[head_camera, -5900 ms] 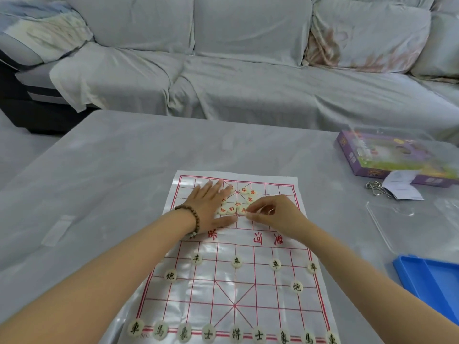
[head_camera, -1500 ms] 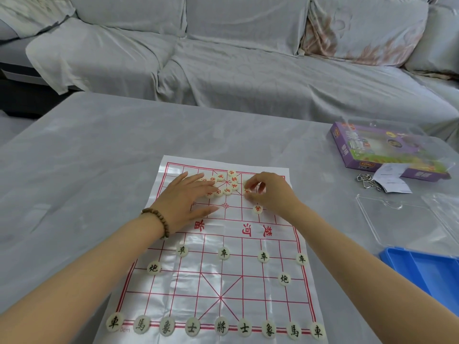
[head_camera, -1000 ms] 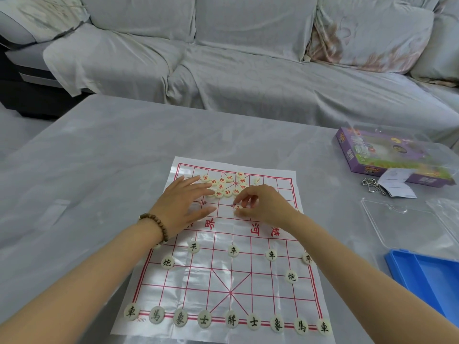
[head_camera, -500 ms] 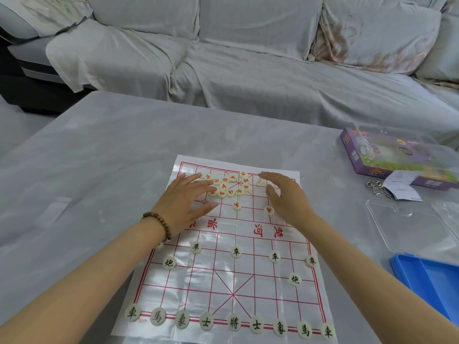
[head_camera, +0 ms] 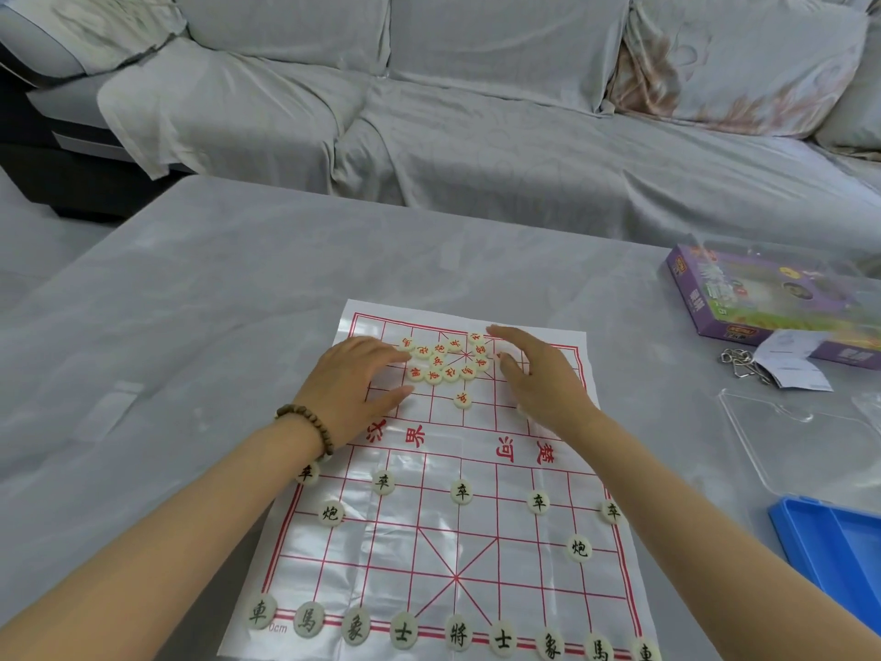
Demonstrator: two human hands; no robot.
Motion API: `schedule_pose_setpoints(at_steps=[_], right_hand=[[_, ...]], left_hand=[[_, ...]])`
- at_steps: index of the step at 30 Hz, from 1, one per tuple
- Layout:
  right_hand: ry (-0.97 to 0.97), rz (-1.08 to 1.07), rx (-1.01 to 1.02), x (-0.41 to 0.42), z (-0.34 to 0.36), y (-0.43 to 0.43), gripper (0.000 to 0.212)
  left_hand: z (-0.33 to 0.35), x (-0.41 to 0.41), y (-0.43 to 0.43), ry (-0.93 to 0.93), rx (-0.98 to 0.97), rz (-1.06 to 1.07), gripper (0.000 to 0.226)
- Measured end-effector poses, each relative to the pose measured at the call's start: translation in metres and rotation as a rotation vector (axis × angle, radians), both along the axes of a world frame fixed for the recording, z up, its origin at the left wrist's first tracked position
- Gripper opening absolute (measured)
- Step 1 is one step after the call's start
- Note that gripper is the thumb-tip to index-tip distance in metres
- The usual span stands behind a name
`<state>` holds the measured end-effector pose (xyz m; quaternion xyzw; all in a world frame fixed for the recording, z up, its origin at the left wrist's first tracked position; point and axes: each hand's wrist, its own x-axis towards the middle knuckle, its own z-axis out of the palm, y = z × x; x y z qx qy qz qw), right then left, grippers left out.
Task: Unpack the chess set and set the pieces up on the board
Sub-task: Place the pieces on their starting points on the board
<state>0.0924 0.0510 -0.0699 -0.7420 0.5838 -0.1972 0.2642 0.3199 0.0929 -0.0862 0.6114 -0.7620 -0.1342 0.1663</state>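
On the gray table [head_camera: 190, 326] the left hand [head_camera: 355, 384], with a bead bracelet [head_camera: 305, 424] on its wrist, lies flat on the far side of the board [head_camera: 429, 560]. Its fingers are straight and the tips touch a pile of red pieces [head_camera: 443, 362]. One red piece [head_camera: 461, 399] sits alone just below the pile. The black pieces [head_camera: 457, 634] stand in rows on the near side. The right hand [head_camera: 538, 374] is spread open beside the pile and holds nothing. Farther right are a purple box [head_camera: 715, 302], a clear lid [head_camera: 801, 446] and a blue tray [head_camera: 839, 541].
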Motion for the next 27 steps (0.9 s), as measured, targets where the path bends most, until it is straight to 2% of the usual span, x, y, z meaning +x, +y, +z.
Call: schedule_pose_setpoints(at_steps=[5,11,18,21,27], right_hand=[[-0.036,0.086,-0.033,0.011,-0.002,0.001,0.026],[0.011,0.096,-0.061,0.023,-0.007,-0.005,0.022],[-0.016,0.048,-0.089,0.026,-0.012,-0.011,0.018],[-0.026,0.018,-0.119,0.023,-0.011,-0.012,0.018],[-0.09,-0.01,-0.143,0.013,-0.014,-0.012,0.013]], left_hand=[[0.002,-0.006,-0.006,0.028,0.01,0.041,0.039],[0.001,-0.015,-0.019,0.053,0.039,0.078,0.036],[0.003,-0.028,-0.038,0.072,0.0,0.067,0.035],[0.005,-0.031,-0.049,0.064,0.028,0.089,0.03],[0.008,-0.032,-0.062,0.043,0.08,0.125,0.035]])
